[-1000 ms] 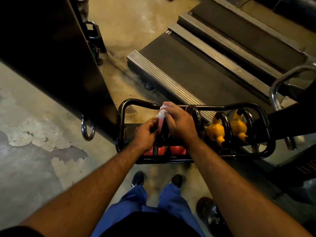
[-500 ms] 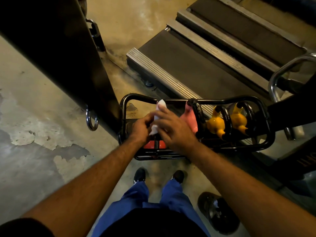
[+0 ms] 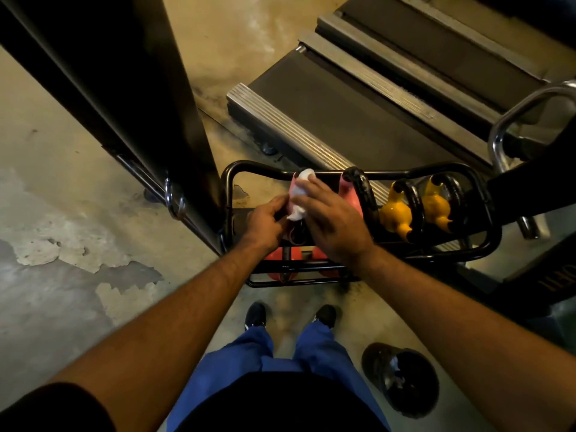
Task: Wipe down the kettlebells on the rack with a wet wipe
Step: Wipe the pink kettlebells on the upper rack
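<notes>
Right hand [image 3: 335,226] presses wipe [image 3: 300,194] on pink kettlebell [image 3: 293,190]; left hand [image 3: 265,224] fingers grip it.

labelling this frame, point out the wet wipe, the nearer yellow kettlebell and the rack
wet wipe [image 3: 300,197], head view, crumpled white middle
nearer yellow kettlebell [image 3: 395,213], head view, yellow body
rack [image 3: 494,235], head view, black tube at right end
</notes>
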